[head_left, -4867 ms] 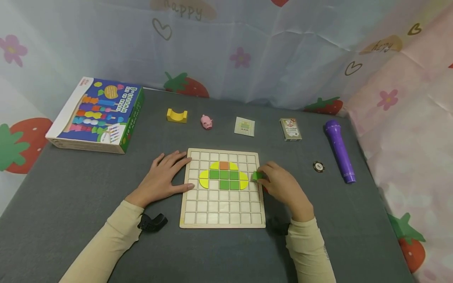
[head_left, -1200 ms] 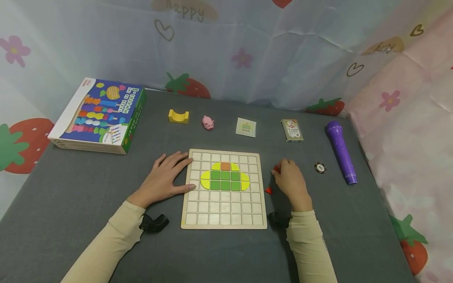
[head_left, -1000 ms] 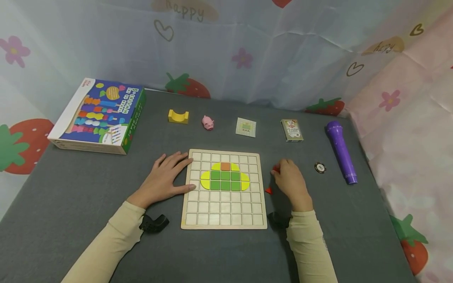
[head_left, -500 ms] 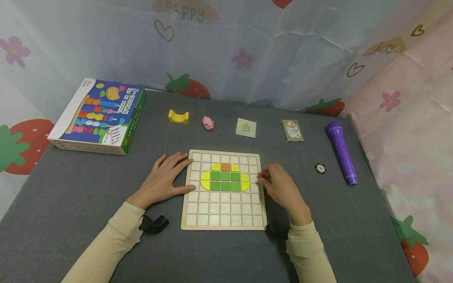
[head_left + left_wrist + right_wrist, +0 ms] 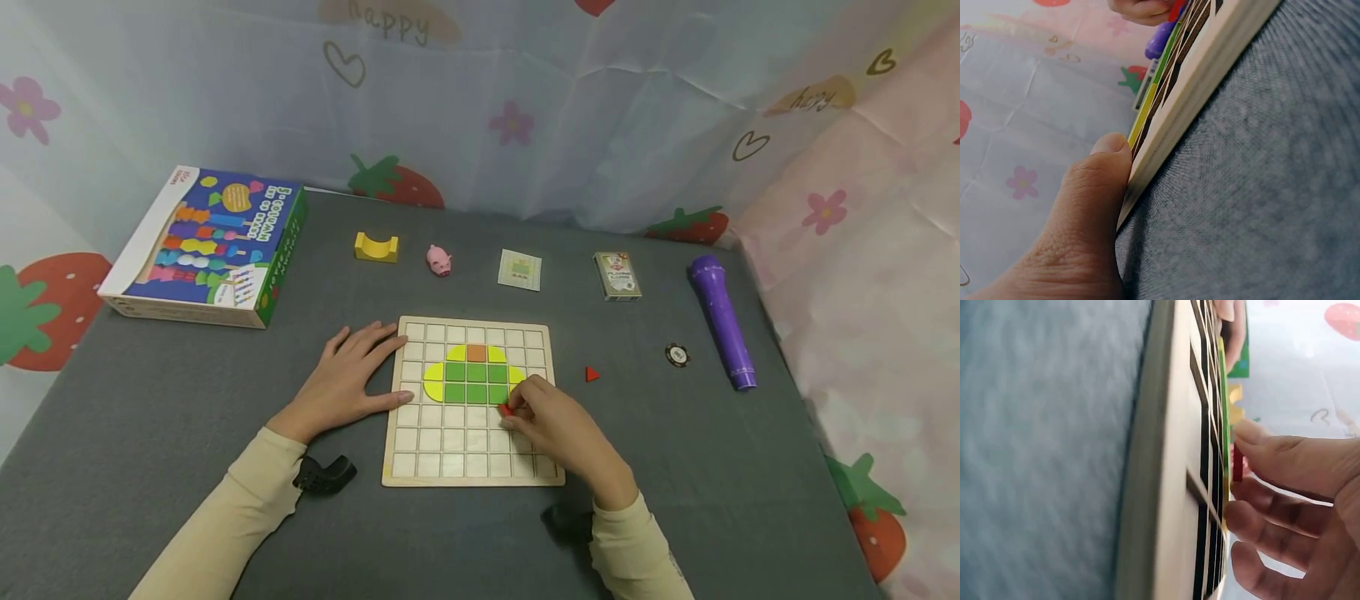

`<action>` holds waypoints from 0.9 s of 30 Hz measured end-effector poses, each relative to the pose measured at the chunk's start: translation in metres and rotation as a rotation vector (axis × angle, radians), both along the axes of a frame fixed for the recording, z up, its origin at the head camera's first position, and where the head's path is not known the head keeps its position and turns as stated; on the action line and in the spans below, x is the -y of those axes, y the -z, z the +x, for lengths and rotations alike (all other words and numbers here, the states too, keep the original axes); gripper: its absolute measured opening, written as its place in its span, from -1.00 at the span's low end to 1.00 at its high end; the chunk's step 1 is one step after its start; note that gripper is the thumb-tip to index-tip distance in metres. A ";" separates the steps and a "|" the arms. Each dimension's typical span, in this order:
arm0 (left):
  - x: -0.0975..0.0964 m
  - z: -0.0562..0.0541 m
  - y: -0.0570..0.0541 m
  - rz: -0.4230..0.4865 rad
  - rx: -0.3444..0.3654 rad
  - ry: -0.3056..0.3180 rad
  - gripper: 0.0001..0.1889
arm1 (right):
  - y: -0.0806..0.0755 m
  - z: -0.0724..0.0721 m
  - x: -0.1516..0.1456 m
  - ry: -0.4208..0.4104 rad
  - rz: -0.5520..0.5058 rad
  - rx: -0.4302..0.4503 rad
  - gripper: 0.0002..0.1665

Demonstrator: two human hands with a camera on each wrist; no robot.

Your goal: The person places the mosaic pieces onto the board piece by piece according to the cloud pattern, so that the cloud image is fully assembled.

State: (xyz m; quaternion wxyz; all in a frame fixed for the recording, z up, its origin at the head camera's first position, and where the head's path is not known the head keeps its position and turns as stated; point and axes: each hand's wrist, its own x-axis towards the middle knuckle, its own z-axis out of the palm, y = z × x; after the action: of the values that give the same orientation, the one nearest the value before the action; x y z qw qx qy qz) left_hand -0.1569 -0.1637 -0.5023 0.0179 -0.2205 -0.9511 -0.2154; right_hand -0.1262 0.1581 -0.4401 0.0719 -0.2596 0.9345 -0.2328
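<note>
A wooden grid board (image 5: 450, 463) lies mid-table, with green squares (image 5: 476, 383), yellow quarter-round tiles (image 5: 433, 382) and one orange square (image 5: 476, 353) set in its cells. My left hand (image 5: 345, 379) rests at the board's left edge, thumb and fingertips on the rim, fingers straight. Between thumb and fingers, my right hand (image 5: 555, 421) pinches a small red tile (image 5: 506, 410), just below the rightmost green square. The right wrist view shows that red tile (image 5: 1238, 464) edge-on beside the thumb; its outline is mostly hidden. Another red triangle tile (image 5: 592, 374) lies on the table right of the board.
Along the back stand a boxed game (image 5: 206, 242), a yellow arched block (image 5: 377, 247), a pink pig figure (image 5: 438, 260), a pattern card (image 5: 519, 270) and a playing-card box (image 5: 618, 276). A poker chip (image 5: 677, 355) and a purple microphone-shaped object (image 5: 722, 321) lie at right.
A green square filled the gap in the lower green row. Since then my right hand has picked up a red tile and carried it left over the board. The left hand stayed put.
</note>
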 end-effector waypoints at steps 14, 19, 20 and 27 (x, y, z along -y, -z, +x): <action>0.001 0.000 0.002 0.011 -0.018 0.007 -0.10 | 0.002 0.005 0.006 -0.035 0.053 -0.036 -0.76; 0.001 -0.001 0.002 0.014 -0.020 0.010 -0.10 | 0.003 0.004 0.006 -0.041 0.059 -0.057 -0.79; 0.001 -0.001 0.002 0.013 -0.021 0.010 -0.10 | 0.004 0.004 0.007 -0.040 0.062 -0.063 -0.80; 0.001 0.000 0.001 0.003 -0.009 0.013 -0.09 | 0.004 0.002 0.008 -0.029 0.085 -0.090 -0.81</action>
State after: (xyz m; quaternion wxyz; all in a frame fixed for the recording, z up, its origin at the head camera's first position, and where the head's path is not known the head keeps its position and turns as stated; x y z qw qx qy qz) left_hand -0.1574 -0.1643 -0.5029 0.0212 -0.2276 -0.9493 -0.2159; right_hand -0.1240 0.1498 -0.4438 0.0441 -0.2802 0.9420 -0.1796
